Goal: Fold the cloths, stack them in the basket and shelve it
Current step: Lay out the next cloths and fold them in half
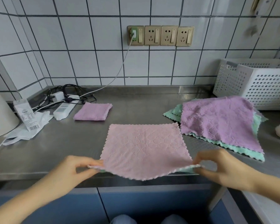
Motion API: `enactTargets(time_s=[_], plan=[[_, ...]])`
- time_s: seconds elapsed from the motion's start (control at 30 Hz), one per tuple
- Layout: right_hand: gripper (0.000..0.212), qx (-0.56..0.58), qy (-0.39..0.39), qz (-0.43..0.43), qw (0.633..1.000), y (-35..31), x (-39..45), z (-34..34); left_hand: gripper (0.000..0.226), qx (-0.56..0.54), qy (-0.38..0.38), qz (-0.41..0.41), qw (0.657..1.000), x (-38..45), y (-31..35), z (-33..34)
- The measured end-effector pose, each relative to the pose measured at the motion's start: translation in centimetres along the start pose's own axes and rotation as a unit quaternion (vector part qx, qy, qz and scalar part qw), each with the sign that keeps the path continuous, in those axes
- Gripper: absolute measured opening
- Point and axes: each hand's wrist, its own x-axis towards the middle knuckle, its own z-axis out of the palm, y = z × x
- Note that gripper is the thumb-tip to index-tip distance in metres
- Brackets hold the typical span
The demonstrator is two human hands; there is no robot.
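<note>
Steel counter (pixel 58 143), pink cloth (pixel 144 147) overhanging edge

Pink cloth (pixel 145 147) flat on steel counter (pixel 136 107), near corners pinched by left hand (pixel 74 168) and right hand (pixel 223 168).

A stainless steel counter (pixel 136 104) runs along a wall of white tiles (pixel 90 65) with dark grout, and the tiling turns a corner at the left. Four brass-coloured wall sockets (pixel 160 35) sit in a row on the wall; a green plug fills the leftmost, its white cable (pixel 120 70) dropping to the counter. There a white power strip (pixel 64 109) lies among tangled black leads. Below the counter's front edge are blue cabinet doors (pixel 152 204). The steel and the tiles carry soft, even reflections of light.
</note>
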Motion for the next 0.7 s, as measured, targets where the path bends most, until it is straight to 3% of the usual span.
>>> enactTargets(time_s=[0.07,0.17,0.27,0.33,0.5,0.7], plan=[[0.012,0.132,-0.015,0.032,0.991,-0.7,1.5,-1.2,0.023,-0.074,0.046,-0.019,0.996,1.8,1.3,-1.1],[0.015,0.284,0.063,0.119,0.949,0.5,5.5,-1.7,0.011,-0.182,0.122,-0.090,0.971,6.2,1.9,-1.9],[0.015,0.366,0.133,0.230,0.892,3.3,10.1,-0.7,0.013,-0.216,0.150,-0.151,0.953,11.2,0.1,-1.4],[0.022,0.351,0.159,0.280,0.879,5.0,12.4,0.2,0.018,-0.200,0.162,-0.181,0.949,14.1,-1.6,-0.6],[0.024,0.256,0.159,0.346,0.889,7.3,14.6,2.3,0.009,-0.158,0.187,-0.226,0.943,17.3,-4.6,1.3],[0.024,0.236,0.172,0.361,0.886,7.8,15.0,2.7,0.011,-0.106,0.209,-0.188,0.954,17.5,-5.4,1.7]])
